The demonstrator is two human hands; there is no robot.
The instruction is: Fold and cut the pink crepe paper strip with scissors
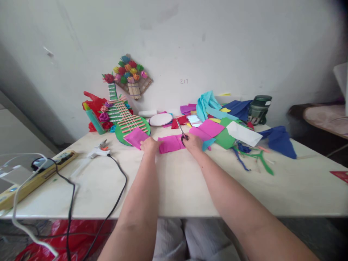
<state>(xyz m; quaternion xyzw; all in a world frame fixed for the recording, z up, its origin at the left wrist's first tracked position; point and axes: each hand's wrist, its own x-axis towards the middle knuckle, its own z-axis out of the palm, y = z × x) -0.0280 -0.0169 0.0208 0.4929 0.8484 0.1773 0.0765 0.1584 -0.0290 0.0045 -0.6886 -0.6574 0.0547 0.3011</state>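
Observation:
My left hand [150, 145] is closed on the edge of a magenta crepe paper piece [135, 138], which overlaps the round base of a green paper guitar [119, 131]. My right hand [193, 144] grips a pair of scissors [179, 127], blades pointing up and away toward the wall. Between the hands lies a flat magenta crepe paper strip [170, 144], and its right end passes near the scissor handles. More magenta paper [210, 128] lies beyond my right hand. How my fingertips press on the paper is partly hidden.
A glue gun [99, 151] with a black cord and a power strip [40, 177] are on the left. A glue bottle [94, 119] stands behind them. A white disc [161, 119], coloured paper sheets [228, 136] and a dark green bottle [260, 109] line the back and right.

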